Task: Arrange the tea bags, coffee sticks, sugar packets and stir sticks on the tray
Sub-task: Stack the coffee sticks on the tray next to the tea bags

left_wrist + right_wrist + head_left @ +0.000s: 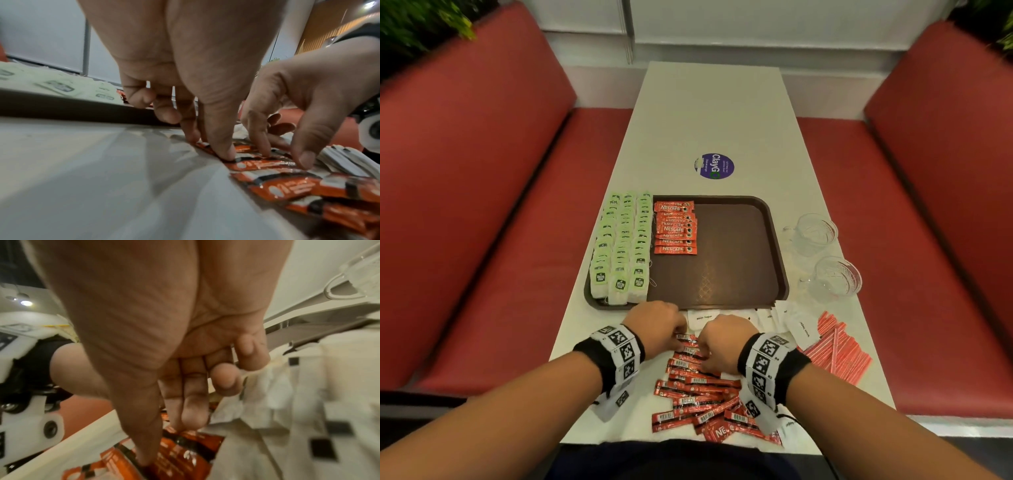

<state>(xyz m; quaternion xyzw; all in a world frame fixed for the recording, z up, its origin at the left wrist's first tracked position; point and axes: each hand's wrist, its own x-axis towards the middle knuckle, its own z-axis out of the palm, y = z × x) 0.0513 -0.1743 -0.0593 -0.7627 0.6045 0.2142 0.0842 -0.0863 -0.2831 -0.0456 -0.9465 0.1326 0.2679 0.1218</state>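
Observation:
A brown tray [739, 240] holds three rows of green-tagged tea bags [619, 246] on its left side. Beside them is a column of red coffee sticks [676, 228]. A loose pile of coffee sticks [698, 394] lies on the table in front of the tray. My left hand [657, 329] and right hand [726, 339] are both at the pile's far end. In the left wrist view my left hand [207, 146] pinches a coffee stick [265, 164] with thumb and forefinger. My right hand [168, 439] pinches sticks there too. White sugar packets [774, 317] and red stir sticks [839, 346] lie to the right.
Two clear glass cups [815, 233] [837, 277] stand right of the tray near the table edge. A round purple sticker [714, 166] marks the table beyond the tray. Red benches [482, 222] flank the narrow white table on both sides.

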